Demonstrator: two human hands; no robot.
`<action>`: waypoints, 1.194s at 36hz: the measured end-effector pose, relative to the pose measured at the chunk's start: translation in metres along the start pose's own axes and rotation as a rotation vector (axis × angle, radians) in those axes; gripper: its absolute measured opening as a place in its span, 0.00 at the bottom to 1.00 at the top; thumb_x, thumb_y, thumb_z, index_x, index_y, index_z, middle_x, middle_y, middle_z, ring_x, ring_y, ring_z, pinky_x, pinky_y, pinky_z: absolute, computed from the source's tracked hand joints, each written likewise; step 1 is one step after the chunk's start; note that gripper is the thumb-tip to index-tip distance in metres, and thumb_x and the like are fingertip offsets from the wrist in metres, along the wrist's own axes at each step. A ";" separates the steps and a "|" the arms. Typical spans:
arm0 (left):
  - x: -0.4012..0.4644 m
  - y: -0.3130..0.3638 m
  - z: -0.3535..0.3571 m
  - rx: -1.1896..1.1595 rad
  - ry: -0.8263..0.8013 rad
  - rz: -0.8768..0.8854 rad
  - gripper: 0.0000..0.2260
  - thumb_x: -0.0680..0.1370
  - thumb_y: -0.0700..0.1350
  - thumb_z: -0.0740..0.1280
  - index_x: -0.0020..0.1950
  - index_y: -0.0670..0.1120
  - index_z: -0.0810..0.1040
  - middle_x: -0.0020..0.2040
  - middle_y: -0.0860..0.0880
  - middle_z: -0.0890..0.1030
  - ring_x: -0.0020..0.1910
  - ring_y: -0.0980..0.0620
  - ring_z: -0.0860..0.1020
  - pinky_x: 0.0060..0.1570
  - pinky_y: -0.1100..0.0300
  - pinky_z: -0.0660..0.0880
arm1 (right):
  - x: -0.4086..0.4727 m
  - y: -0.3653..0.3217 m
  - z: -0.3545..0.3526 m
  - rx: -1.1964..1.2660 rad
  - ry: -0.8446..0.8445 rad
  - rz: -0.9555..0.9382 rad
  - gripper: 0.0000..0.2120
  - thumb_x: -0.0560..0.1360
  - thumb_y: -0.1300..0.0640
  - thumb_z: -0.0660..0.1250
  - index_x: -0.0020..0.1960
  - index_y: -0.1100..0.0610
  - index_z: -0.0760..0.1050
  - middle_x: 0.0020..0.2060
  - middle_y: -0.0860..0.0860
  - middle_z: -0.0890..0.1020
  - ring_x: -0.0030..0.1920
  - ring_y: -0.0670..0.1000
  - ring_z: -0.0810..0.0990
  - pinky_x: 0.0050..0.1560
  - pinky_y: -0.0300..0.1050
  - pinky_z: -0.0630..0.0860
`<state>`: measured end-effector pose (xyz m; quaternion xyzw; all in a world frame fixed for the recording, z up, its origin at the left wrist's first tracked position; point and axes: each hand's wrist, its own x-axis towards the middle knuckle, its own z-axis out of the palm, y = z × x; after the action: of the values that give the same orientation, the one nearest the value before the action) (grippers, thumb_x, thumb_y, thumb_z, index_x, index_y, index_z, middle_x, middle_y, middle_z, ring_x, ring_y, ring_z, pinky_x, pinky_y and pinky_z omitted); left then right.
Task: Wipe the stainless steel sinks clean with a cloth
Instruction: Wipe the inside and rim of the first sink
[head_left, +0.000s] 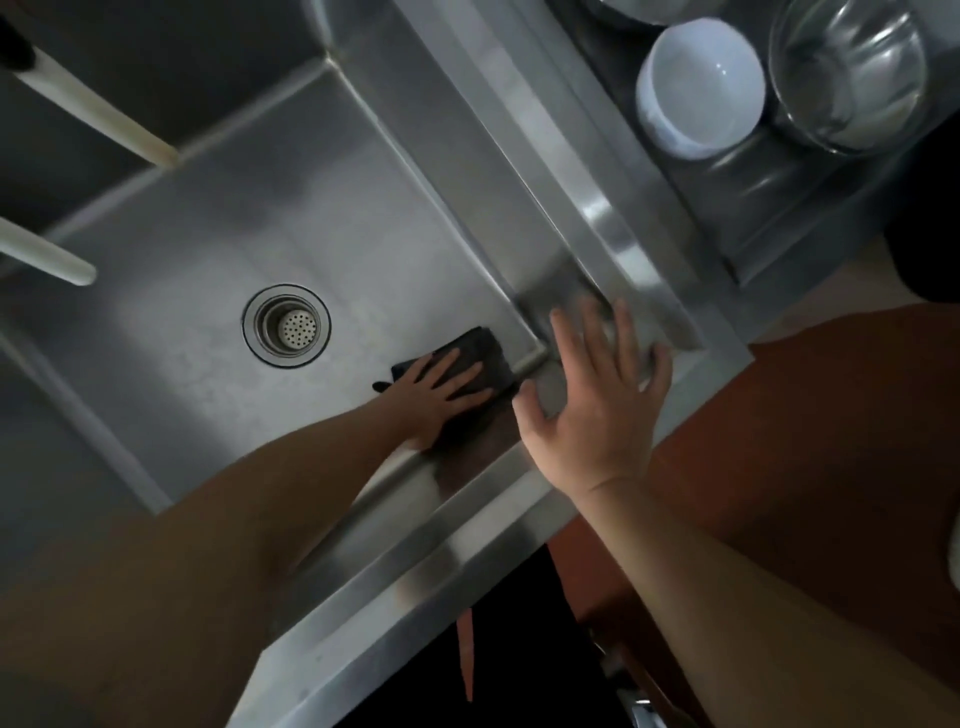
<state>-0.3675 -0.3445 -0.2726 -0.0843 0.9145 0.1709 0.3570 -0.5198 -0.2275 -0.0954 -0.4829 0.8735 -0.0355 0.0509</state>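
A stainless steel sink (218, 244) fills the left and middle of the view, with a round drain strainer (286, 325) in its floor. My left hand (439, 392) lies flat, fingers straight, pressing a dark cloth (480, 348) onto the sink floor in the near right corner. My right hand (597, 400) hovers with spread fingers over the corner of the sink rim (613, 244); it holds nothing. Part of the cloth is hidden under my left hand.
Two white spouts (98, 117) reach over the sink from the left. To the right of the rim, a tray (779, 197) holds a white bowl (698, 85) and a steel bowl (847, 73). A brown floor (831, 467) lies at the lower right.
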 end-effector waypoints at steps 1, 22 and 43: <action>-0.009 -0.001 0.009 0.013 0.013 -0.006 0.42 0.79 0.47 0.63 0.79 0.60 0.33 0.80 0.49 0.32 0.77 0.38 0.31 0.73 0.39 0.34 | 0.000 0.000 0.000 0.005 0.006 -0.004 0.32 0.74 0.39 0.60 0.75 0.50 0.68 0.77 0.52 0.67 0.80 0.56 0.56 0.74 0.70 0.54; -0.065 0.002 0.034 -0.045 0.059 -0.097 0.31 0.82 0.40 0.59 0.81 0.57 0.50 0.83 0.50 0.45 0.81 0.38 0.45 0.73 0.34 0.58 | 0.000 0.000 -0.001 0.058 0.005 0.011 0.30 0.75 0.36 0.59 0.72 0.51 0.72 0.76 0.51 0.69 0.80 0.55 0.56 0.75 0.69 0.52; -0.256 0.020 -0.136 -1.855 0.630 -0.432 0.34 0.72 0.26 0.55 0.74 0.51 0.70 0.68 0.41 0.75 0.62 0.38 0.77 0.61 0.42 0.75 | 0.006 -0.017 -0.071 0.551 -0.220 0.146 0.35 0.77 0.33 0.54 0.81 0.41 0.50 0.82 0.51 0.49 0.81 0.56 0.49 0.75 0.71 0.50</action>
<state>-0.2711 -0.3681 0.0005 -0.5349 0.4376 0.7178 -0.0848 -0.5169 -0.2406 -0.0236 -0.3876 0.8527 -0.2150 0.2767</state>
